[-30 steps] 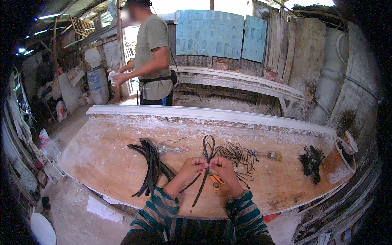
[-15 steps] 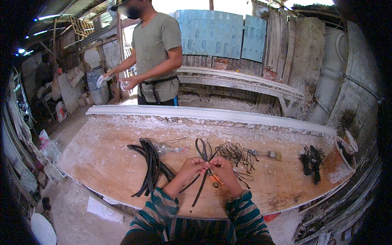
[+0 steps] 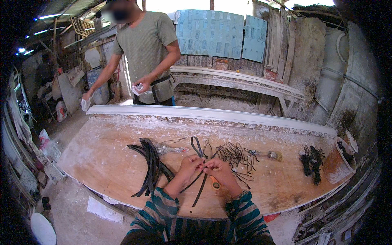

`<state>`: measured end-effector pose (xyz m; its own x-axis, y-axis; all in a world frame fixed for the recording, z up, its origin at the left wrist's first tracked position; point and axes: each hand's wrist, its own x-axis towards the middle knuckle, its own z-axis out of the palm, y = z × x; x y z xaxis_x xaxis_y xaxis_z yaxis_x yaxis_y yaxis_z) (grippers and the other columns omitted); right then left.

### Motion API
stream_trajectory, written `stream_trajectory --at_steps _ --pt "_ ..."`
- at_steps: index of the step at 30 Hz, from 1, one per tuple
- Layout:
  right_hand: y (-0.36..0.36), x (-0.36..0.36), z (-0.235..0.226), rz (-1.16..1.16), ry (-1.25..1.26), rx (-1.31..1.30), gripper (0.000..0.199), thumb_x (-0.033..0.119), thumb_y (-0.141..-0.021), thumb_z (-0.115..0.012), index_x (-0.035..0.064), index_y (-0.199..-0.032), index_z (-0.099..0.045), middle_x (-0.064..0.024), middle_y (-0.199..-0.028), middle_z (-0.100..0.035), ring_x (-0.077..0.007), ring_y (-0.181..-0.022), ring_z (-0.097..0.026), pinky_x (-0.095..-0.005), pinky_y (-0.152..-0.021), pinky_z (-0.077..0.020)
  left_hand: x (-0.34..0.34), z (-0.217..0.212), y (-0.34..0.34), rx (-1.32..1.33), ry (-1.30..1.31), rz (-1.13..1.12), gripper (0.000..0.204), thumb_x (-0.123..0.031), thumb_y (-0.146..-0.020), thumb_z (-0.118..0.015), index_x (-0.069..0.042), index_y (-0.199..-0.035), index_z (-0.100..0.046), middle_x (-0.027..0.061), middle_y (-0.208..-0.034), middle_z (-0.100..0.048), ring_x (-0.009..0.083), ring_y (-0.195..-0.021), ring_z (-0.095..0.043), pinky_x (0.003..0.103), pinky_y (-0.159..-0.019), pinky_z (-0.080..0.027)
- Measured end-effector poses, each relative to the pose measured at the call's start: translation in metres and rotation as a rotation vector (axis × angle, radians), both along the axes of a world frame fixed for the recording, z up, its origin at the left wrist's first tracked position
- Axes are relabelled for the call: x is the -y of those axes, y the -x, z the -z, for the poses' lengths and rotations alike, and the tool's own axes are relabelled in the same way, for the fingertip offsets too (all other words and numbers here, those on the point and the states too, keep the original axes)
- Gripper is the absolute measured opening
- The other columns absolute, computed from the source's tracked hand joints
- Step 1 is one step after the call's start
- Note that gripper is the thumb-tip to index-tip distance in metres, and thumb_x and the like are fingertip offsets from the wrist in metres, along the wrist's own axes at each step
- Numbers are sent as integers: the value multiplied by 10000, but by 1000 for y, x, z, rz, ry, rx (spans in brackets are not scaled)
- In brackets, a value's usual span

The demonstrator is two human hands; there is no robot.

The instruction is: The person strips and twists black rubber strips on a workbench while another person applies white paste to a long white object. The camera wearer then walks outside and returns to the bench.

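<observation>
The black strip (image 3: pixel 199 189) was over the table (image 3: pixel 122 134), bent into a loop, with 2 ends trailing toward the person. The left hand (image 3: pixel 190 168) pinched it below the loop, and the right hand (image 3: pixel 220 169) pinched it just beside, fingertips close together. Right of the strip, an orange handle (image 3: pixel 215 183) showed (its other end was hidden under the right hand). Left of the strip lay a black bundle (image 3: pixel 151 167); to its right, cords (image 3: pixel 234 154), a brush (image 3: pixel 274 155) and a bucket (image 3: pixel 337 167). Beyond the strip stood a co-worker (image 3: pixel 147 49).
</observation>
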<state>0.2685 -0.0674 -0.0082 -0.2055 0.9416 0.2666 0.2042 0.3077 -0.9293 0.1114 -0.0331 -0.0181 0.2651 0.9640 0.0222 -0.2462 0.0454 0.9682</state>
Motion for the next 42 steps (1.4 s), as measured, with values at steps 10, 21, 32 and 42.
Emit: stream_trajectory --at_steps 10,21,32,42 --pt "2 2 -2 -142 49 -92 180 25 -793 -609 19 -970 -575 -5 -862 -598 -69 -770 -536 -201 -698 -429 0 -5 2 13 -40 13 147 -130 -842 -543 2 -833 -605 20 -676 -571 76 -589 -519 193 -559 -436" --pt "0 0 1 -131 74 -72 181 16 -801 -598 -8 -977 -563 -34 -886 -611 -85 -811 -559 -212 -730 -444 0 -2 1 5 -39 69 146 -130 -850 -542 4 -860 -598 25 -735 -590 92 -629 -535 205 -573 -430" --pt "6 3 -1 -129 24 -51 164 4 -820 -557 13 -983 -563 -15 -895 -601 -79 -825 -536 -214 -738 -419 -4 3 5 -6 -48 62 151 -151 -849 -549 -9 -857 -599 16 -735 -592 83 -623 -530 199 -572 -425" --pt "2 -4 6 133 -87 -37 98 75 -841 -560 1 -885 -608 -19 -791 -598 -77 -710 -531 -226 -652 -433 0 -1 1 -14 -44 99 145 -168 -847 -563 -28 -842 -602 16 -739 -602 68 -629 -516 190 -580 -416"
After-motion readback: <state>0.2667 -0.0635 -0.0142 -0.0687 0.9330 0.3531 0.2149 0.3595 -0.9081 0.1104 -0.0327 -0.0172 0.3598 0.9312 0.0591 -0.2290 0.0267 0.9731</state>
